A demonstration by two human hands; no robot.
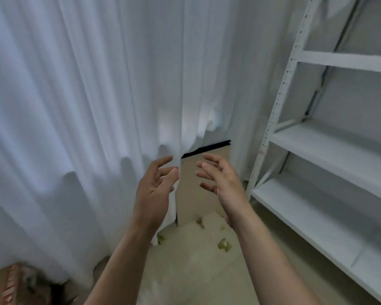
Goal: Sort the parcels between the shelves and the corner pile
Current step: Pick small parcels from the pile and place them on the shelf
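Head cam: both grips released, fingers spread. My L hand point(156, 186) and R hand point(220, 183) flank the cardboard parcel point(188, 202), no contact yet. Parcel stands in the corner, half behind curtain point(86, 106), beside shelves point(328, 148). Palms face inward, prob to clamp its sides.

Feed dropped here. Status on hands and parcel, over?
Left hand, right hand open, holding nothing. Cardboard parcel upright in corner, ungripped. Curtain overlaps one edge.
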